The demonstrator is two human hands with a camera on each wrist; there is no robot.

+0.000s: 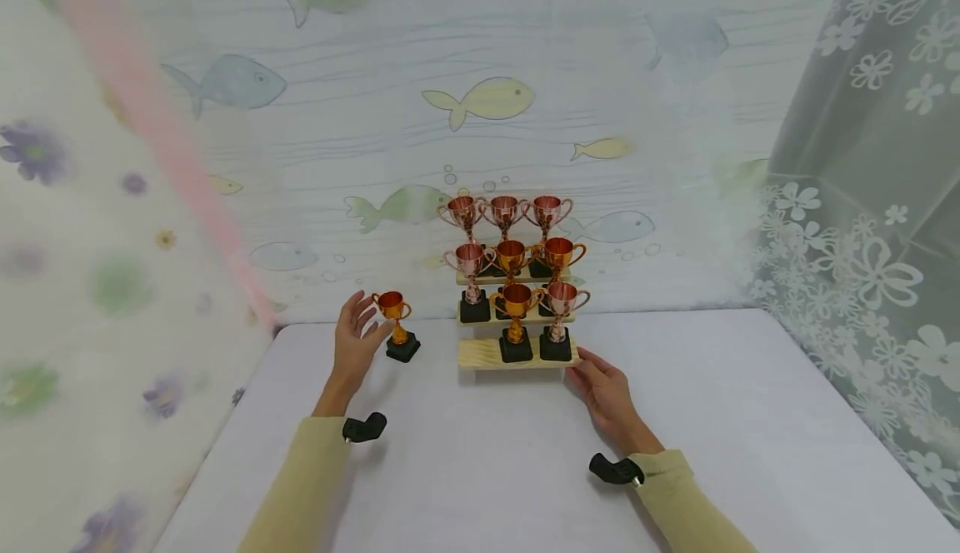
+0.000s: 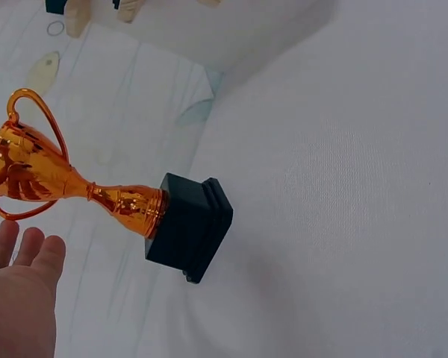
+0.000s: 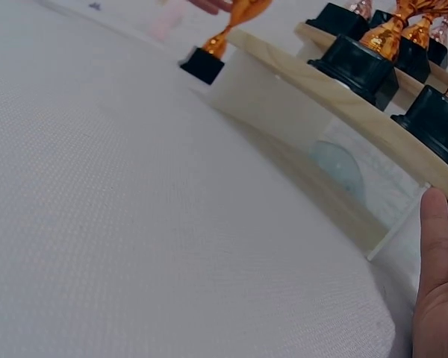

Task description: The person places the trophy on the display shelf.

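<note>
A gold trophy cup (image 1: pixel 396 324) with two handles and a black base stands left of a three-tier wooden display rack (image 1: pixel 480 353). My left hand (image 1: pixel 356 353) is at its left side. In the left wrist view its fingers (image 2: pixel 48 257) are extended right by the lower handle, not curled round it. On the rack's bottom step stand a gold trophy (image 1: pixel 517 320) and a pinkish one (image 1: pixel 558 320); the bare wood is at its left end. My right hand (image 1: pixel 603 391) touches the right end of that step, with straight fingers (image 3: pixel 435 231) along it.
Higher on the rack, the middle step holds a pinkish trophy (image 1: pixel 471 278) and two gold ones; pinkish trophies (image 1: pixel 547 213) line the top step. Behind stands a fish-print curtain (image 1: pixel 480 145). A floral lace curtain (image 1: pixel 877 286) hangs at right. White cloth (image 1: pixel 480 470) covers the table.
</note>
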